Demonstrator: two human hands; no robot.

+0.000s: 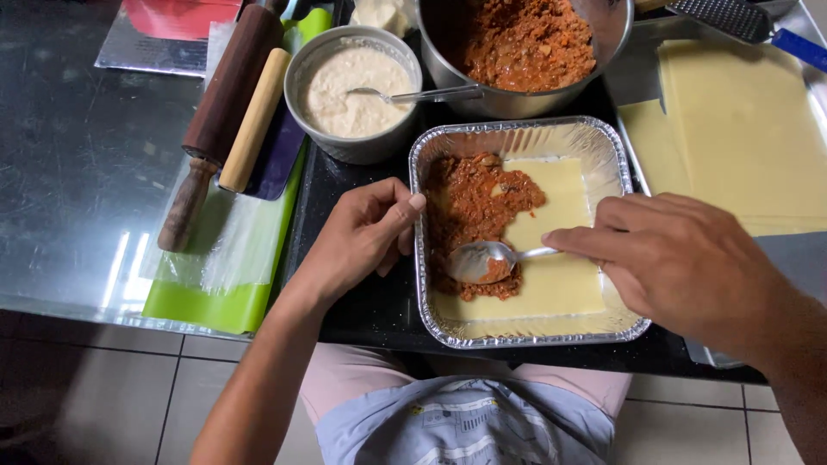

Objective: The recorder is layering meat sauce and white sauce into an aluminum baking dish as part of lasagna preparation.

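A foil tray (603, 138) sits in front of me, lined with a pale pasta sheet (560, 284). Red meat sauce (474, 202) covers the tray's left part. My right hand (680, 258) holds a metal spoon (482, 261) whose bowl rests in the sauce near the tray's front left. My left hand (366, 232) grips the tray's left rim, thumb on the edge.
A steel pot of meat sauce (517, 43) stands behind the tray. A bowl of white sauce (353, 86) with a spoon is to its left. Two rolling pins (233, 95) lie on a green mat (215, 293). Pasta sheets (741, 129) and a grater (732, 17) are at right.
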